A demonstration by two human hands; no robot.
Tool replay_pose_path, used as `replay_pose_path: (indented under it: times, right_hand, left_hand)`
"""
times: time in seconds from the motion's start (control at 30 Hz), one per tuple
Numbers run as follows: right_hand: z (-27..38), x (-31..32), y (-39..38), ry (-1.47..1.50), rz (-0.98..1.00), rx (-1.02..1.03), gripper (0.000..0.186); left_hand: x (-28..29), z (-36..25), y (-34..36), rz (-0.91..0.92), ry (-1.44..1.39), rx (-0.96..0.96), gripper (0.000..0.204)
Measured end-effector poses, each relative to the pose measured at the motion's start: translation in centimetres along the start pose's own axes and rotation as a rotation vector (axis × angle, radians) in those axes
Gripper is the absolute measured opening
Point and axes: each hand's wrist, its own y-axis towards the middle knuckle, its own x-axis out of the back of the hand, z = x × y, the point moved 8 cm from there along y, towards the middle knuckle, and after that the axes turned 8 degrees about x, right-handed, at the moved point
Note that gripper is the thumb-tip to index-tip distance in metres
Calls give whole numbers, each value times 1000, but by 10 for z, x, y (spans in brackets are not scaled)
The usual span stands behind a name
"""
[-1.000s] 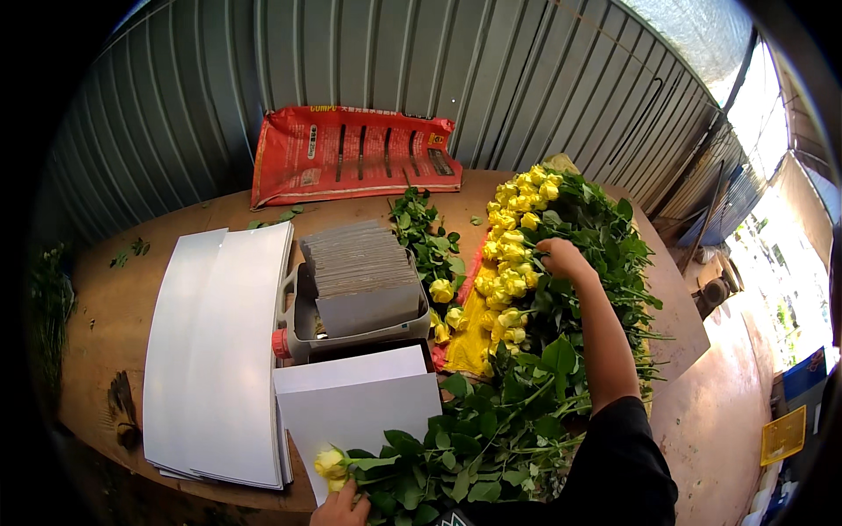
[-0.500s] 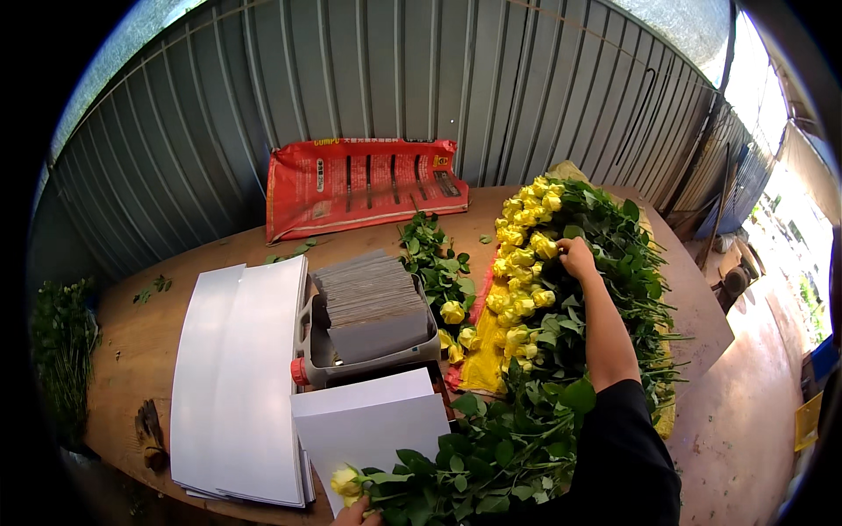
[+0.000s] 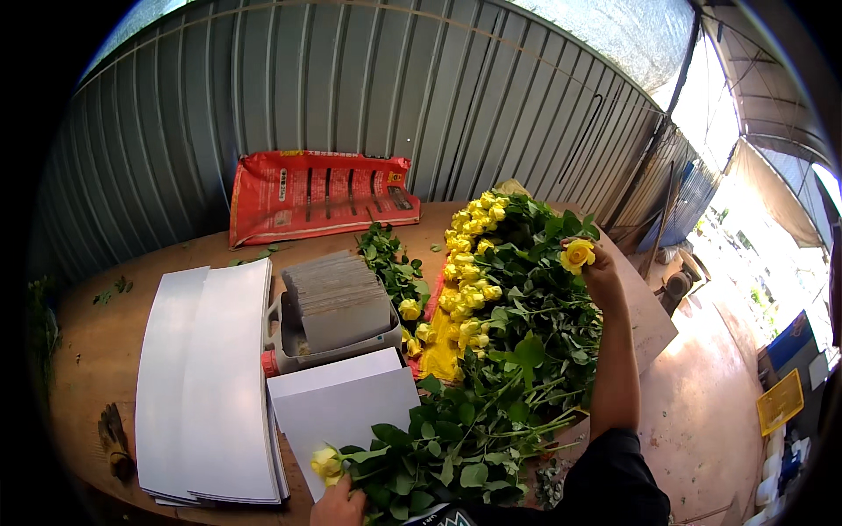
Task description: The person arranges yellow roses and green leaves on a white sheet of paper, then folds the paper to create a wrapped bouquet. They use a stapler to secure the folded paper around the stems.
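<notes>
Head view: right hand (image 3: 602,270) grips one yellow rose (image 3: 577,256), left hand (image 3: 338,506) at least one paler rose (image 3: 325,462).

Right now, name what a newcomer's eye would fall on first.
The thick row of yellow roses just right of the middle of the table, leaves spreading rightward. Next, the single rose in the right hand, at the right edge of those leaves, and the big red bag at the table's back, before the grey wall.

A grey ribbed metal wall (image 3: 307,96) lines the far side of the brown table (image 3: 88,351). Right of the table lies a sunlit floor (image 3: 702,386); past the table's far right corner, daylight floods an opening (image 3: 759,272).
</notes>
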Motion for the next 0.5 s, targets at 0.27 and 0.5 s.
replay_pose_path:
  times: [0.27, 0.5]
  right_hand:
    - [78, 40, 13, -977, -234, 296, 30]
    - [214, -58, 8, -1116, -302, 328, 22]
  left_hand:
    - [-10, -17, -2, -138, 167, -204, 27]
    - [-14, 4, -21, -175, 257, -164, 39]
